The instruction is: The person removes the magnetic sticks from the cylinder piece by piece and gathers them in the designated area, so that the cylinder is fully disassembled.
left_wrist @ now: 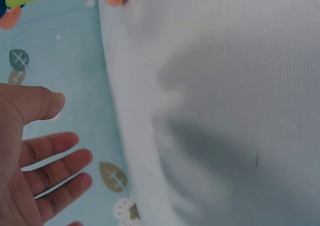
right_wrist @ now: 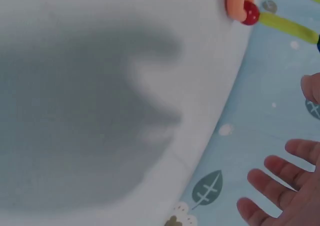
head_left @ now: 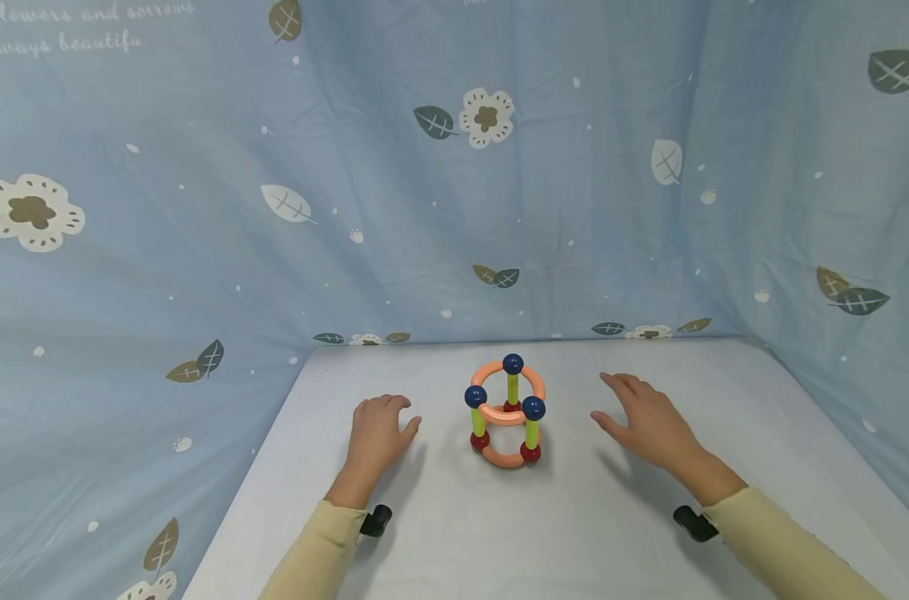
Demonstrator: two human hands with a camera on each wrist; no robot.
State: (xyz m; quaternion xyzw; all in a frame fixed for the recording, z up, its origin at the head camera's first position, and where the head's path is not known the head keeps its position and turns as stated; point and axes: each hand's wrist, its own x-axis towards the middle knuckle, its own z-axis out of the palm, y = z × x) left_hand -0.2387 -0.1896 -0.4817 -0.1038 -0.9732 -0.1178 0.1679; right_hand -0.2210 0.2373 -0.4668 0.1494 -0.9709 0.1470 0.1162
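Note:
A small frame of toy rods and balls (head_left: pixel 507 417) stands upright on the white table. Its two orange rings, one above the other, are joined by three yellow-green rods, with blue balls at the top and red balls at the bottom. My left hand (head_left: pixel 377 431) hovers to the left of it, fingers relaxed and apart from it. On the other side my right hand (head_left: pixel 646 422) is held over the table, thumb and fingers spread, holding nothing. Part of the toy shows at the top of the left wrist view, a red ball (right_wrist: pixel 251 13) in the right wrist view.
The white table (head_left: pixel 461 533) meets a blue curtain (head_left: pixel 394 233) printed with leaves and flowers at its back and sides. A black wrist camera (head_left: pixel 377 521) sits on the left wrist, another (head_left: pixel 696 523) on the right. Both sleeves are pale yellow.

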